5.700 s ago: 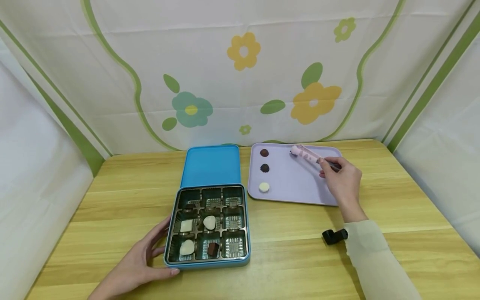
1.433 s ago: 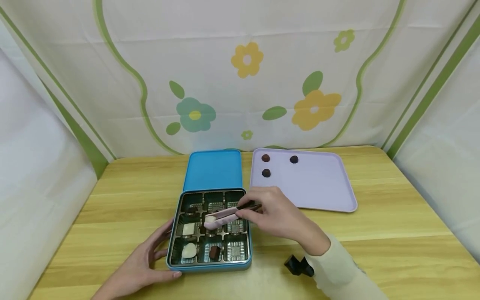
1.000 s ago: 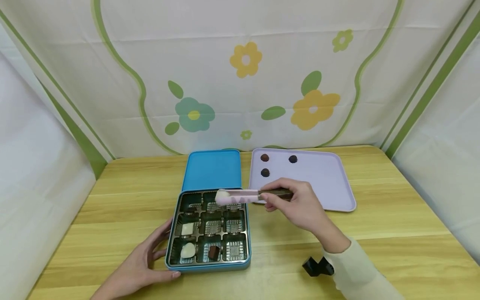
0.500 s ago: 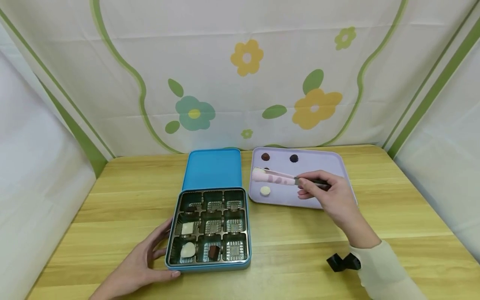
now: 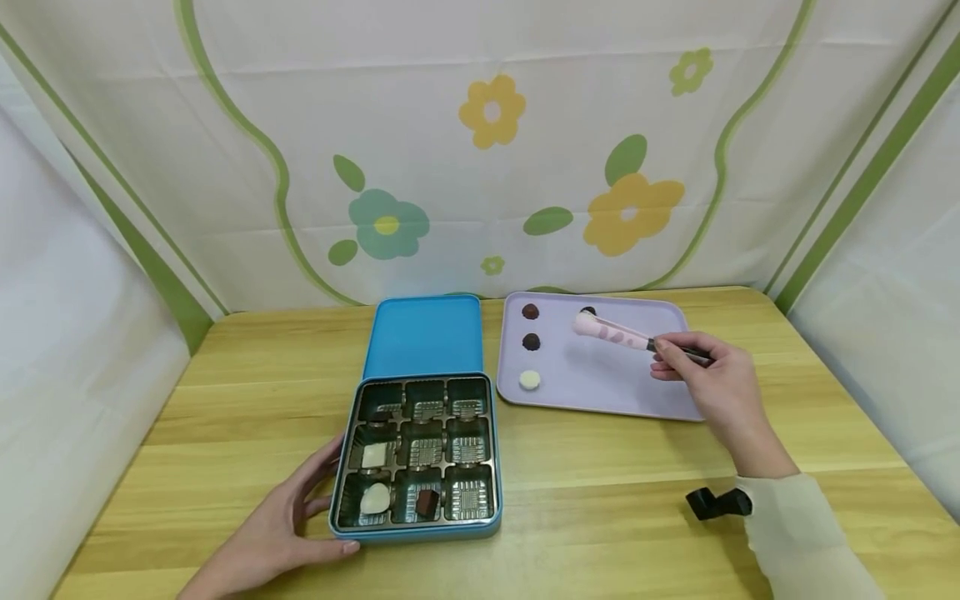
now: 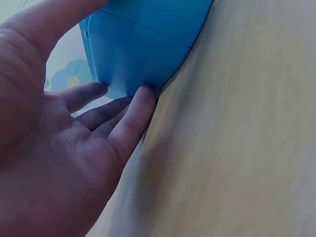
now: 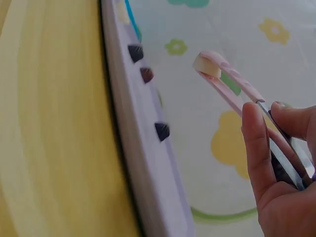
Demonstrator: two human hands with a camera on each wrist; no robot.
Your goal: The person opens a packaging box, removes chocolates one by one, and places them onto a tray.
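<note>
My right hand (image 5: 723,379) pinches pink-tipped tongs (image 5: 615,333) above the lilac tray (image 5: 630,396). A white chocolate (image 7: 207,65) sits between the tong tips, clear of the tray in the right wrist view. In the head view the tips overlap a dark chocolate (image 5: 588,311) on the tray. My left hand (image 5: 277,517) rests against the near-left corner of a blue tin (image 5: 420,533), thumb along the front and fingers touching the left side (image 6: 143,54). In the tin's divided insert lie a white square chocolate (image 5: 374,455), a rounded white chocolate (image 5: 375,499) and a brown chocolate (image 5: 427,502).
Down the tray's left side sit a reddish-brown chocolate (image 5: 530,312), a dark chocolate (image 5: 531,342) and a white chocolate (image 5: 529,380). The tin's blue lid (image 5: 423,333) lies behind it. A flowered cloth (image 5: 487,192) stands behind the wooden table (image 5: 585,500).
The tongs have lifted the white chocolate out of the tin's middle compartment and carried it right, over the tray. My left hand has stayed at the tin.
</note>
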